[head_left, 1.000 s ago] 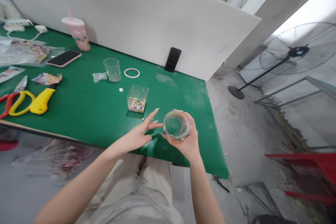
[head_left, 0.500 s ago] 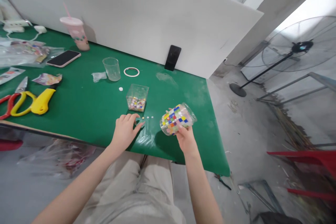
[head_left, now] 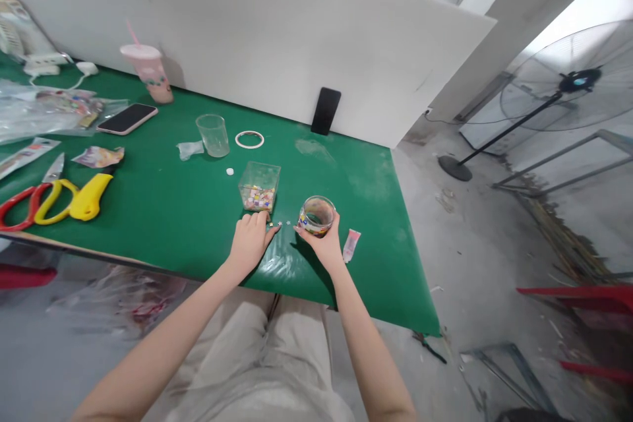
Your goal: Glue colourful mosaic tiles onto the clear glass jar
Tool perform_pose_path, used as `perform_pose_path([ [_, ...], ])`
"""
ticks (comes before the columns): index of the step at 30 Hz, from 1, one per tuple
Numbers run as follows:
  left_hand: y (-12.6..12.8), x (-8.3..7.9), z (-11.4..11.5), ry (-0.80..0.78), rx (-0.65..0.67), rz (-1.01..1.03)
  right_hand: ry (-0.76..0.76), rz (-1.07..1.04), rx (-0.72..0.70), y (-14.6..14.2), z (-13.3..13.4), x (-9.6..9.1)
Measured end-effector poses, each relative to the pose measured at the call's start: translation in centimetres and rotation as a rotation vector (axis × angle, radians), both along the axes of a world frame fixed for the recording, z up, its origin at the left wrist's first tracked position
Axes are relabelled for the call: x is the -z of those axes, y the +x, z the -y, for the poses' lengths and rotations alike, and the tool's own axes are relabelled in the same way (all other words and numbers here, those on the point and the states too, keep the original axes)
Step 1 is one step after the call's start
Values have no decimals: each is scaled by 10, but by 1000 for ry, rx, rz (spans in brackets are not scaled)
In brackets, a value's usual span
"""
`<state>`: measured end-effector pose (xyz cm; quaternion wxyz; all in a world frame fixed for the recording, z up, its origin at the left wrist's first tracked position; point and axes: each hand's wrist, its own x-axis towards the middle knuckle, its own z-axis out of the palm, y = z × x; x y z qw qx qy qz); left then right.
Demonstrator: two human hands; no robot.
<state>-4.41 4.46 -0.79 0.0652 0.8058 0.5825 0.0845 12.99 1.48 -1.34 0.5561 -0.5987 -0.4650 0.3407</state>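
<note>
My right hand (head_left: 326, 247) is wrapped around a clear cup (head_left: 316, 216) covered with coloured mosaic tiles. The cup is upright with its open mouth toward me; whether its base touches the table cannot be made out. My left hand (head_left: 250, 241) rests on the green table, thumb and fingers apart, beside a short row of small star pieces (head_left: 280, 223). Just beyond it stands a clear square box (head_left: 260, 188) with loose coloured tiles in the bottom. A small pinkish tube (head_left: 351, 245) lies right of the cup.
Farther back are a clear plastic cup (head_left: 213, 135), a white ring (head_left: 250, 139) and a phone (head_left: 326, 110) leaning on the white partition. Scissors (head_left: 39, 201), a yellow-handled tool (head_left: 91, 196), another phone (head_left: 127, 119) and a pink drink cup (head_left: 148, 72) are at left.
The mosaic cup went from tilted on its side to upright, moving slightly left and lower in my right hand. The tube has come into view. My left hand shifted slightly right.
</note>
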Motion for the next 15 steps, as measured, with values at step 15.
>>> perform_pose_path([
  [15, 5, -9, -16, -160, 37, 50, -18, 293, 224, 57, 63, -10],
])
